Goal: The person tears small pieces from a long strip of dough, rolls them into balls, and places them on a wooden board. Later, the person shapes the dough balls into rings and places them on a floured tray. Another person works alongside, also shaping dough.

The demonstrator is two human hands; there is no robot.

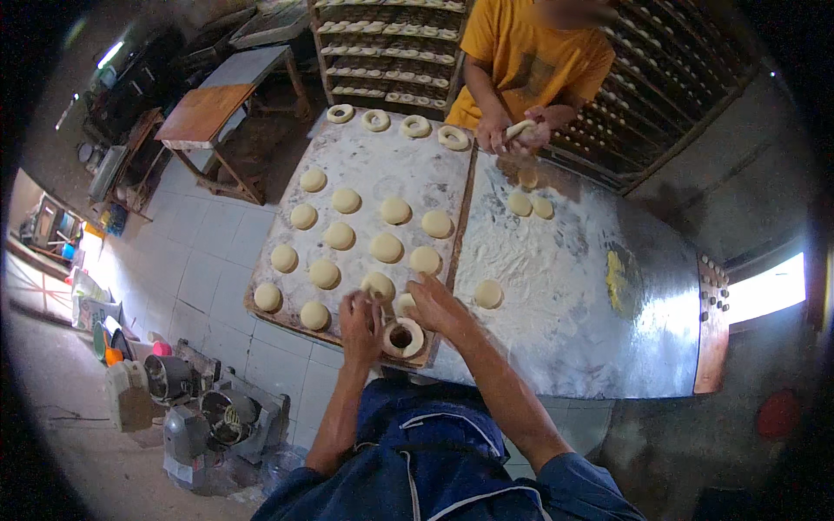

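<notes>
Both my hands are over the near edge of a floured board [382, 174] set with rows of round dough balls [386, 247]. My left hand [358, 326] has its fingers bent against a dough ball [378, 285] in the nearest row. The fingers of my right hand [432, 304] are curled down on another dough piece [406, 301], which they partly hide. Just below, between my wrists, lies a dough ring [403, 337] with a dark hole in its middle. More dough rings [415, 127] line the board's far edge.
Right of the board is a floured metal table [556, 286] with a loose dough ball [488, 293]. Across it, a person in a yellow-orange shirt [534, 52] holds a piece of dough. Racks of dough rings [387, 52] stand behind. Mixing machines [228, 417] stand on the floor at left.
</notes>
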